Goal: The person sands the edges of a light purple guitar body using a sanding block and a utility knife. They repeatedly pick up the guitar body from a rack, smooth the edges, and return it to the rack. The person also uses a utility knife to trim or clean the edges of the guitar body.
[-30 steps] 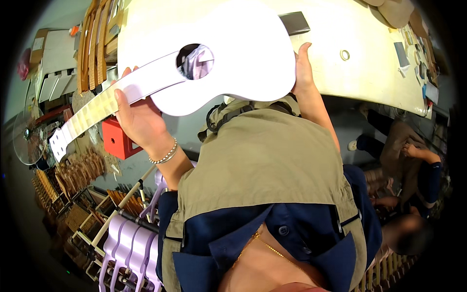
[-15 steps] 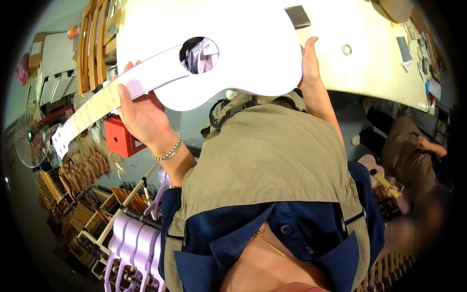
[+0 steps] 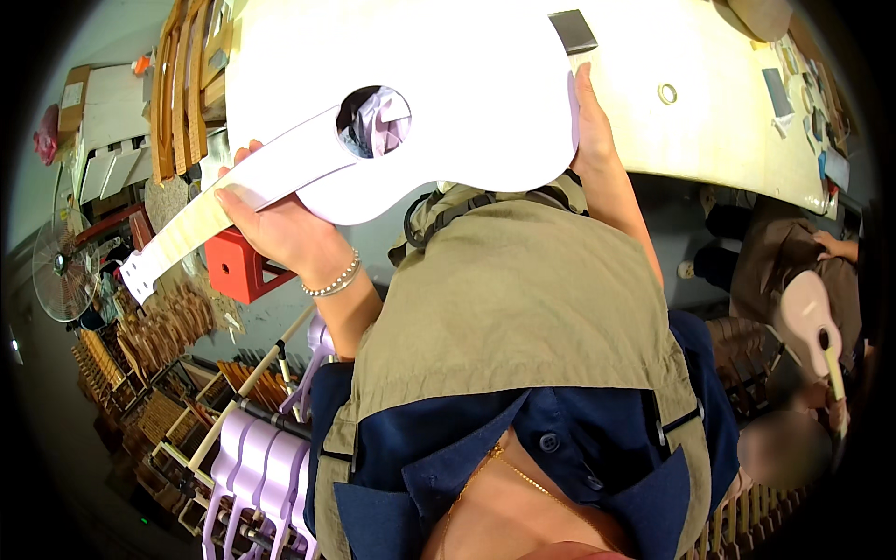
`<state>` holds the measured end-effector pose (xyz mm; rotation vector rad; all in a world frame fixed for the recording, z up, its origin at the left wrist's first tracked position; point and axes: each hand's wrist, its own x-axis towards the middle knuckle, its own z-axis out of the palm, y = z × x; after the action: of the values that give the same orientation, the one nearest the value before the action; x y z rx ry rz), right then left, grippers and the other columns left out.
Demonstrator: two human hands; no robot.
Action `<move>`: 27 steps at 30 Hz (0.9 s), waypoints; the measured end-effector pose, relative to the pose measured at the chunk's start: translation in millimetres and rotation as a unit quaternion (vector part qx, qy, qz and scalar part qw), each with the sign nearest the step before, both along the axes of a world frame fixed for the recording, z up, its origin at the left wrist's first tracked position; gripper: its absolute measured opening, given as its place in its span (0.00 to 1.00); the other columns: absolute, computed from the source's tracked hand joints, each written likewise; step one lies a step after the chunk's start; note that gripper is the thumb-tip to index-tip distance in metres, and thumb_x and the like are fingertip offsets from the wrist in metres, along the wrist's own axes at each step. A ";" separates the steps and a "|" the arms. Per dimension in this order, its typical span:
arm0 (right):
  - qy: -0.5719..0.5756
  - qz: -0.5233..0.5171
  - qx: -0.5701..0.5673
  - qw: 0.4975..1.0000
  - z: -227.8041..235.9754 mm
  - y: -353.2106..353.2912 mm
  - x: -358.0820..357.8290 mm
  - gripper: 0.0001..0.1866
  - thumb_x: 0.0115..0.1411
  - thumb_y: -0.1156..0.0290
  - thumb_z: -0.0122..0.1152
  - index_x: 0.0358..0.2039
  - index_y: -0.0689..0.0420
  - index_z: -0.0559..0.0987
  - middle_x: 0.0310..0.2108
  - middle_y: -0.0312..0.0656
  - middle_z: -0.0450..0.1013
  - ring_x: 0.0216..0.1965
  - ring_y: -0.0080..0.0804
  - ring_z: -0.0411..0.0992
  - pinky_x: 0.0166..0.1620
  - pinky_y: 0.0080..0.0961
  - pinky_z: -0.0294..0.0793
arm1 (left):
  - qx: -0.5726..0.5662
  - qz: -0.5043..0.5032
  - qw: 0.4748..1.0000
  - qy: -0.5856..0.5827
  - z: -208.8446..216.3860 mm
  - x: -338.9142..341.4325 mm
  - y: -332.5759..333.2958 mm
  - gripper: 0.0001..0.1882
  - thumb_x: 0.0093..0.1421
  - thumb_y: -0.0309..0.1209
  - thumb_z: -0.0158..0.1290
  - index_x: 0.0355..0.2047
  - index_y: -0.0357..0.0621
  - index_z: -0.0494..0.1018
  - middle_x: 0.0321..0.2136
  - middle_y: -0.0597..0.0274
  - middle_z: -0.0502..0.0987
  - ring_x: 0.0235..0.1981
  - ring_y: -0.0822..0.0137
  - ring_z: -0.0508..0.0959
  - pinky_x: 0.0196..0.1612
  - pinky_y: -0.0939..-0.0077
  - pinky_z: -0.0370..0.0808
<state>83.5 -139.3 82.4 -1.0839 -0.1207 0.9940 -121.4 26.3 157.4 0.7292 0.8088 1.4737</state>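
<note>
I hold a pale lilac-white, unstrung ukulele (image 3: 476, 121) over the pale table, soundhole side up. My left hand (image 3: 289, 233) is closed round its neck from below, thumb on the near side and fingertips showing past the far side. The bare wooden fretboard end and the pale headstock (image 3: 138, 278) with its holes point to the lower left. My right hand (image 3: 595, 135) grips the rounded end of the body, thumb along the edge; its other fingers are hidden beneath. Lilac surfaces show through the soundhole.
The pale table (image 3: 709, 140) bears a dark flat pad (image 3: 573, 32) and a tape roll (image 3: 666, 93). A red box-like fixture (image 3: 235, 266) stands below the neck, lilac ukulele bodies (image 3: 257, 457) hang at lower left, and a fan (image 3: 63, 261) stands far left. A co-worker at right holds a pinkish ukulele (image 3: 808, 313).
The ukulele has shifted slightly left at the soundhole and down, its headstock drawn a little rightward. Both hands keep their hold. The co-worker's ukulele has moved right and up.
</note>
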 end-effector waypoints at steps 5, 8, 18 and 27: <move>-0.127 0.014 -0.017 0.992 6.3 -5.6 -4.0 0.35 0.56 0.55 0.54 0.57 0.65 0.57 0.51 0.50 0.63 0.52 0.36 0.63 0.54 0.28 0.62 | 0.003 0.004 1.000 0.015 -11.2 0.9 6.0 0.21 0.64 0.43 0.36 0.49 0.38 0.60 0.45 0.52 0.68 0.50 0.56 0.67 0.56 0.56 0.63; -0.212 0.017 -0.030 0.977 13.2 -8.2 -13.3 0.50 0.44 0.62 0.69 0.60 0.65 0.49 0.55 0.53 0.57 0.56 0.40 0.58 0.56 0.30 0.59 | 0.015 0.000 1.000 0.023 -13.2 0.8 7.9 0.23 0.64 0.45 0.36 0.48 0.38 0.61 0.45 0.51 0.68 0.50 0.56 0.67 0.56 0.55 0.63; -0.319 0.061 -0.053 0.944 7.4 -12.5 -28.0 0.68 0.38 0.60 0.74 0.62 0.54 0.28 0.62 0.57 0.40 0.64 0.45 0.44 0.61 0.37 0.51 | 0.041 -0.020 0.999 0.013 -1.2 3.2 11.8 0.22 0.62 0.45 0.41 0.43 0.34 0.65 0.40 0.52 0.70 0.46 0.59 0.70 0.53 0.59 0.66; -0.237 -0.027 -0.045 0.970 7.7 -6.4 -22.9 0.56 0.46 0.60 0.69 0.63 0.59 0.37 0.60 0.55 0.47 0.60 0.44 0.52 0.53 0.37 0.66 | 0.087 0.000 0.996 0.020 7.1 8.7 10.8 0.22 0.61 0.46 0.42 0.42 0.37 0.66 0.41 0.51 0.70 0.47 0.55 0.69 0.54 0.56 0.65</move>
<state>60.7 -145.7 90.2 -1.3876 -0.4349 0.6796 -112.7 37.1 164.5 0.8923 0.7172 1.5474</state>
